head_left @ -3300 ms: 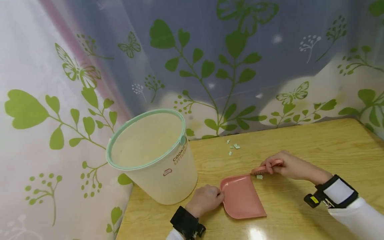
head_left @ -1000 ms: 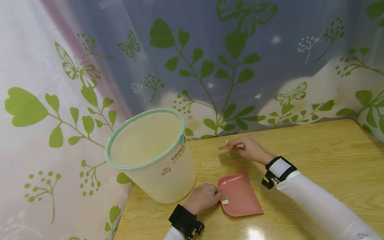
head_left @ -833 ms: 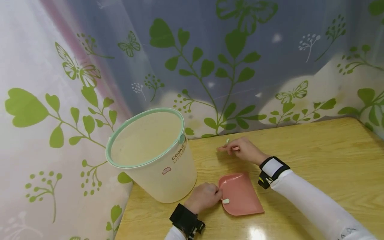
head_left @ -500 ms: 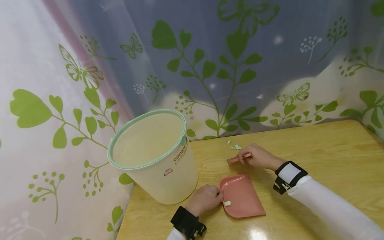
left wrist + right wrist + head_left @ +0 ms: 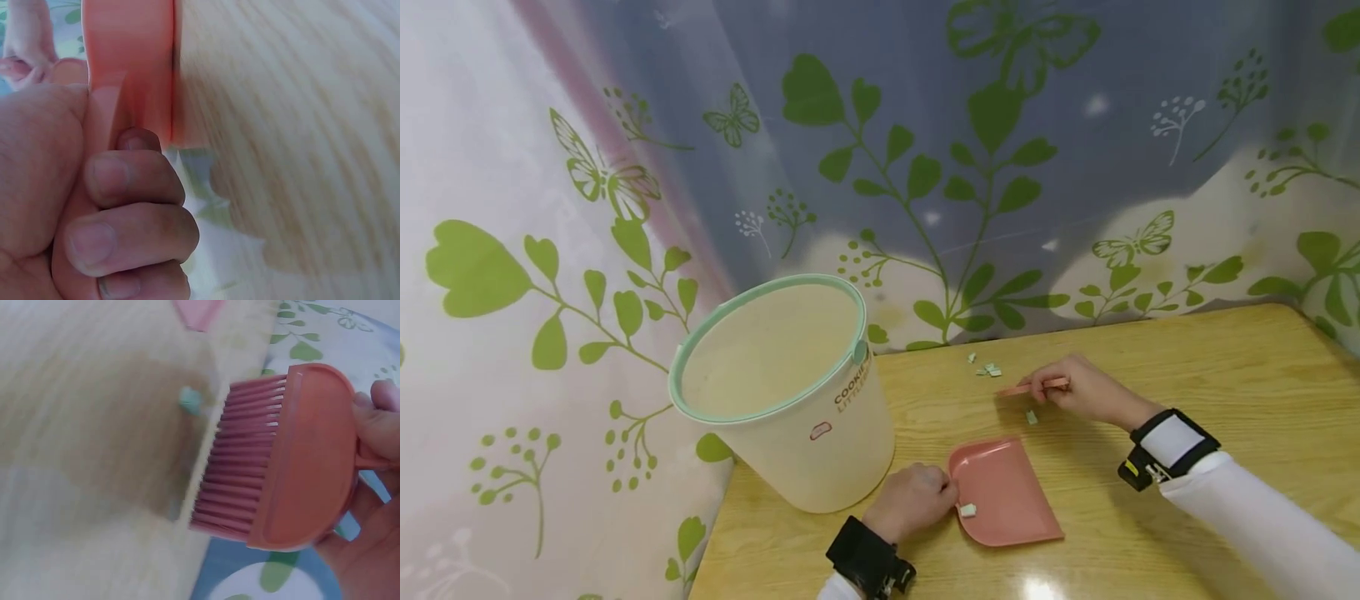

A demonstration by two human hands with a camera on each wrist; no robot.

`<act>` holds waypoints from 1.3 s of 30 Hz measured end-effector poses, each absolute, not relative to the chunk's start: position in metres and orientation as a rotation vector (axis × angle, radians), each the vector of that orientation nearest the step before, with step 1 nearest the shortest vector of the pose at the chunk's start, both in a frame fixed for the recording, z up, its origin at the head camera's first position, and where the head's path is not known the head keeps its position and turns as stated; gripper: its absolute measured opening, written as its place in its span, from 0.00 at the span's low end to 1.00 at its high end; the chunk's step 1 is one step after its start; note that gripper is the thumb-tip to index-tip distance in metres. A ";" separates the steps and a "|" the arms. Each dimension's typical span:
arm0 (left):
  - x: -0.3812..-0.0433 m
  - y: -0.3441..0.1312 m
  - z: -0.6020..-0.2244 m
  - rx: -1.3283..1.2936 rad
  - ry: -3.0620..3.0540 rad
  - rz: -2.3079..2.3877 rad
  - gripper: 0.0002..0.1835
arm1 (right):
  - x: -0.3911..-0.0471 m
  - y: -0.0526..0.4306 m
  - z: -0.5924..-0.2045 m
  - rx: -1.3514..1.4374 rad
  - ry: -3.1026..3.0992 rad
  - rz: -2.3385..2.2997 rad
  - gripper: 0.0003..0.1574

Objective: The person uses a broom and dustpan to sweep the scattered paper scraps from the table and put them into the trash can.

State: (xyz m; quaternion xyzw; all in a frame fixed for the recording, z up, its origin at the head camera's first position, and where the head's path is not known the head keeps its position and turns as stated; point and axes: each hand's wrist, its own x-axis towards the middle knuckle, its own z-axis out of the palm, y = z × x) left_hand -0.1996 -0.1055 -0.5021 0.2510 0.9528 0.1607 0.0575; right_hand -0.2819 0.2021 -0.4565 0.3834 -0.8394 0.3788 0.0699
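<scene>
My left hand (image 5: 917,500) grips the handle of a pink dustpan (image 5: 1007,487) lying on the table; in the left wrist view several fingers (image 5: 134,237) curl round that handle. One pale scrap (image 5: 967,510) sits in the pan near the handle. Farther right, my right hand (image 5: 1086,387) holds a small pink hand brush (image 5: 1017,389) by its handle. In the right wrist view the bristles of the brush (image 5: 312,462) point at the tabletop, with a blurred scrap (image 5: 190,400) beside them. A loose scrap (image 5: 1032,417) lies just nearer than the brush, between it and the pan.
A cream bucket (image 5: 820,450) with a mint rim stands left of the dustpan. Several pale scraps (image 5: 991,370) lie near the back edge of the wooden table (image 5: 1225,375), one scrap (image 5: 972,357) a little apart. A leaf-patterned curtain (image 5: 887,167) hangs behind and to the left.
The right hand and brush have moved right, away from the scraps at the back; one scrap now lies closer to the pan. Since the earliest frame, a scrap has come into the dustpan.
</scene>
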 end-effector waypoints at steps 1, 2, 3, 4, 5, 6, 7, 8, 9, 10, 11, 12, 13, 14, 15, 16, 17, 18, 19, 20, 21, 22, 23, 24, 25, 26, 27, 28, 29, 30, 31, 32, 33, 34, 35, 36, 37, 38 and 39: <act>-0.199 -0.105 -0.502 0.764 2.889 0.491 0.25 | -0.280 0.204 -0.460 1.156 -2.527 1.150 0.28; -0.199 -0.104 -0.501 0.766 2.889 0.497 0.25 | -0.277 0.207 -0.463 1.159 -2.527 1.153 0.26; -0.199 -0.104 -0.501 0.767 2.890 0.504 0.25 | -0.274 0.210 -0.465 1.164 -2.532 1.167 0.26; -0.199 -0.103 -0.501 0.769 2.888 0.513 0.25 | -0.271 0.213 -0.467 1.179 -2.531 1.187 0.27; -0.198 -0.103 -0.501 0.768 2.887 0.523 0.25 | -0.266 0.217 -0.467 1.189 -2.534 1.193 0.28; -0.198 -0.103 -0.501 0.768 2.888 0.530 0.25 | -0.261 0.220 -0.467 1.209 -2.536 1.207 0.28; -0.197 -0.102 -0.501 0.768 2.889 0.534 0.25 | -0.256 0.224 -0.466 1.233 -2.535 1.209 0.29; -0.197 -0.102 -0.501 0.766 2.888 0.537 0.25 | -0.251 0.227 -0.464 1.257 -2.535 1.199 0.30; -0.197 -0.102 -0.501 0.763 2.887 0.540 0.25 | -0.247 0.231 -0.461 1.280 -2.539 1.203 0.31; -0.196 -0.102 -0.501 0.761 2.884 0.539 0.25 | -0.243 0.234 -0.459 1.301 -2.530 1.192 0.31; -0.196 -0.102 -0.500 0.759 2.886 0.534 0.25 | -0.239 0.236 -0.456 1.306 -2.526 1.176 0.31; -0.197 -0.102 -0.500 0.758 2.890 0.524 0.25 | -0.237 0.239 -0.454 1.306 -2.517 1.169 0.30; -0.197 -0.102 -0.499 0.758 2.894 0.514 0.25 | -0.236 0.241 -0.451 1.289 -2.513 1.152 0.30; -0.198 -0.102 -0.499 0.756 2.896 0.510 0.25 | -0.235 0.243 -0.450 1.259 -2.508 1.131 0.30; -0.199 -0.102 -0.498 0.761 2.901 0.495 0.25 | -0.235 0.245 -0.449 1.223 -2.505 1.106 0.30; -0.200 -0.102 -0.498 0.763 2.902 0.490 0.25 | -0.236 0.246 -0.449 1.184 -2.502 1.064 0.30; -0.201 -0.102 -0.498 0.763 2.904 0.488 0.25 | -0.238 0.246 -0.449 1.141 -2.504 1.015 0.29; -0.202 -0.102 -0.498 0.762 2.904 0.488 0.25 | -0.239 0.247 -0.450 1.104 -2.506 0.953 0.28; -0.203 -0.102 -0.499 0.761 2.901 0.493 0.25 | -0.240 0.247 -0.452 1.072 -2.510 0.892 0.27; -0.204 -0.103 -0.499 0.757 2.897 0.500 0.25 | -0.242 0.247 -0.454 1.044 -2.510 0.836 0.26; -0.204 -0.103 -0.499 0.751 2.892 0.505 0.25 | -0.243 0.247 -0.457 1.024 -2.507 0.788 0.25; -0.205 -0.103 -0.500 0.739 2.886 0.518 0.25 | -0.243 0.246 -0.459 1.002 -2.505 0.750 0.24; -0.206 -0.103 -0.500 0.733 2.885 0.521 0.25 | -0.243 0.245 -0.462 0.982 -2.500 0.729 0.23; -0.207 -0.103 -0.500 0.733 2.884 0.524 0.24 | -0.243 0.243 -0.464 0.966 -2.494 0.730 0.22; -0.207 -0.103 -0.500 0.731 2.884 0.528 0.24 | -0.241 0.240 -0.465 0.948 -2.489 0.741 0.22; -0.208 -0.103 -0.500 0.732 2.885 0.532 0.24 | -0.240 0.237 -0.466 0.933 -2.482 0.764 0.21; -0.210 -0.103 -0.500 0.736 2.886 0.529 0.24 | -0.237 0.234 -0.467 0.920 -2.476 0.794 0.20; -0.211 -0.103 -0.501 0.741 2.888 0.526 0.24 | -0.235 0.229 -0.467 0.904 -2.474 0.830 0.19; -0.212 -0.103 -0.501 0.745 2.888 0.525 0.24 | -0.232 0.225 -0.467 0.895 -2.470 0.871 0.18; -0.212 -0.103 -0.501 0.749 2.886 0.527 0.24 | -0.230 0.220 -0.467 0.881 -2.467 0.912 0.16; -0.213 -0.103 -0.501 0.750 2.882 0.529 0.24 | -0.227 0.215 -0.467 0.865 -2.469 0.955 0.15; -0.213 -0.103 -0.501 0.750 2.876 0.529 0.24 | -0.224 0.210 -0.467 0.852 -2.472 0.998 0.14; -0.213 -0.103 -0.502 0.747 2.869 0.527 0.24 | -0.222 0.205 -0.467 0.830 -2.476 1.035 0.13; -0.213 -0.103 -0.502 0.742 2.864 0.532 0.24 | -0.219 0.200 -0.467 0.805 -2.480 1.069 0.12; -0.213 -0.103 -0.502 0.743 2.862 0.533 0.24 | -0.217 0.195 -0.466 0.779 -2.482 1.099 0.12; -0.213 -0.103 -0.501 0.742 2.858 0.537 0.24 | -0.215 0.190 -0.466 0.750 -2.485 1.127 0.12; -0.213 -0.102 -0.501 0.741 2.857 0.537 0.24 | -0.213 0.185 -0.465 0.729 -2.484 1.150 0.13; -0.213 -0.102 -0.501 0.737 2.857 0.535 0.24 | -0.211 0.180 -0.465 0.716 -2.482 1.165 0.13; -0.213 -0.101 -0.501 0.734 2.858 0.534 0.24 | -0.209 0.176 -0.463 0.706 -2.481 1.182 0.14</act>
